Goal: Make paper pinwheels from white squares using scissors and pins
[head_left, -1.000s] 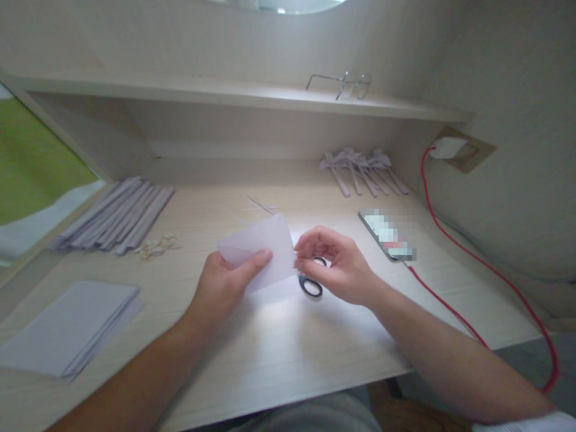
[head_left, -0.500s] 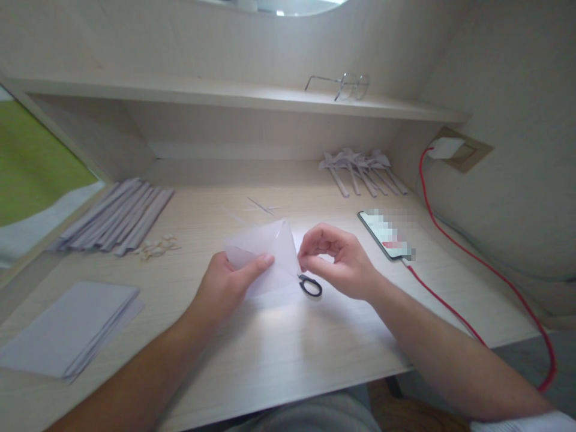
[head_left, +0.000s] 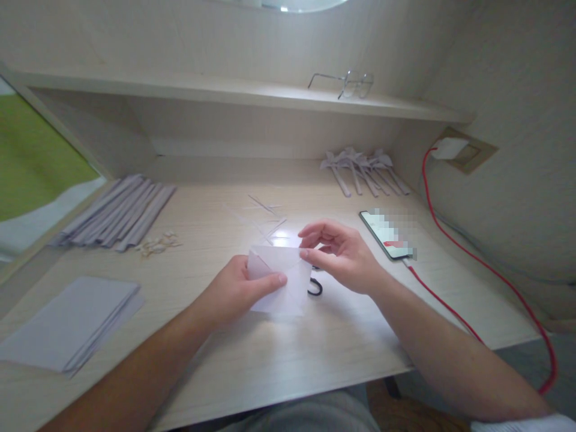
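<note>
My left hand (head_left: 231, 291) grips a white paper sheet (head_left: 294, 288) by its left side, thumb flat on the front and the other fingers hidden behind it. Diagonal crease lines show on the sheet, held above the desk. At its top right corner, my right hand (head_left: 339, 255) has its thumb on the paper, with the fingers curled just behind and the index finger raised. A black scissors handle (head_left: 318, 287) pokes out past the paper's right edge; the rest of the scissors is hidden. Thin white paper strips (head_left: 270, 210) lie beyond the sheet.
Rolled paper sticks (head_left: 121, 213) and a small pile of pale bits (head_left: 159, 243) lie left, above stacked paper (head_left: 72, 324). Paper pinwheels (head_left: 360, 171) are at the back right. A phone (head_left: 384, 235) charges on a red cable (head_left: 486, 252). Glasses (head_left: 355, 84) sit on the shelf (head_left: 202, 90).
The paper has come down, shifted right and turned flatter, covering part of the scissors handle. My right thumb has moved onto its top corner. More strips show behind it.
</note>
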The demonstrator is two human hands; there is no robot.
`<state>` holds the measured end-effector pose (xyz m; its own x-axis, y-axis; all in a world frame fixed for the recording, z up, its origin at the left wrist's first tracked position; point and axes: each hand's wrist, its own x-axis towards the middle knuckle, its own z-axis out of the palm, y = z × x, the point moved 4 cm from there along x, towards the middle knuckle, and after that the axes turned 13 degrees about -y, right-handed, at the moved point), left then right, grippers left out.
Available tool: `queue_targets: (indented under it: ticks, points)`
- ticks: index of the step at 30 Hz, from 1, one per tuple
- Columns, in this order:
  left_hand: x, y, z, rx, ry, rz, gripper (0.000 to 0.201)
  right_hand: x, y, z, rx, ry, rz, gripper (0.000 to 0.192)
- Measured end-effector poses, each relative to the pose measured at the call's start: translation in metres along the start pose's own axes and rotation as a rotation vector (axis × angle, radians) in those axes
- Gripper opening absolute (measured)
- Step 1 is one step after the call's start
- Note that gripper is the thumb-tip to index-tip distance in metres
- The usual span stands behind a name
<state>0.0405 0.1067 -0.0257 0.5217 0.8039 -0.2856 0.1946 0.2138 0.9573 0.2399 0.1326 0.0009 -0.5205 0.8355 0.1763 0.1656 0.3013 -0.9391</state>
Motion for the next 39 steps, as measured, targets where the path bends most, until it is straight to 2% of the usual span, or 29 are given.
queue_targets:
  ticks: [3,7,10,14,18,23,27,32,39]
  points:
    - [0.000,0.000,-0.002,0.012,0.034,0.008,0.029,0.001,-0.001,0.002,0.019,0.004,-0.029,0.012]
    - [-0.005,0.004,-0.010,-0.036,0.198,0.055,0.031,0.000,-0.002,0.004,0.076,0.018,-0.052,0.015]
    - [-0.008,0.007,-0.019,-0.027,0.251,0.057,0.032,-0.001,-0.007,0.004,0.029,-0.028,-0.062,0.010]
    - [-0.007,0.007,-0.032,0.067,0.153,0.036,0.033,-0.003,-0.014,0.002,-0.098,-0.160,-0.081,0.016]
    - [-0.006,0.007,-0.041,0.130,0.094,0.025,0.032,-0.004,-0.018,0.001,-0.091,-0.273,-0.114,0.024]
    - [-0.007,0.011,-0.041,0.197,0.061,0.022,0.028,-0.005,-0.021,0.001,-0.129,-0.343,-0.138,0.014]
    - [-0.008,0.013,-0.040,0.188,0.035,0.029,0.027,-0.005,-0.023,0.002,-0.147,-0.418,-0.163,0.014]
    - [-0.010,0.014,-0.037,0.187,0.006,0.024,0.027,-0.005,-0.022,0.003,-0.157,-0.426,-0.133,0.010]
    - [-0.010,0.015,-0.035,0.194,0.000,0.028,0.029,-0.005,-0.021,0.004,-0.156,-0.368,-0.085,0.009]
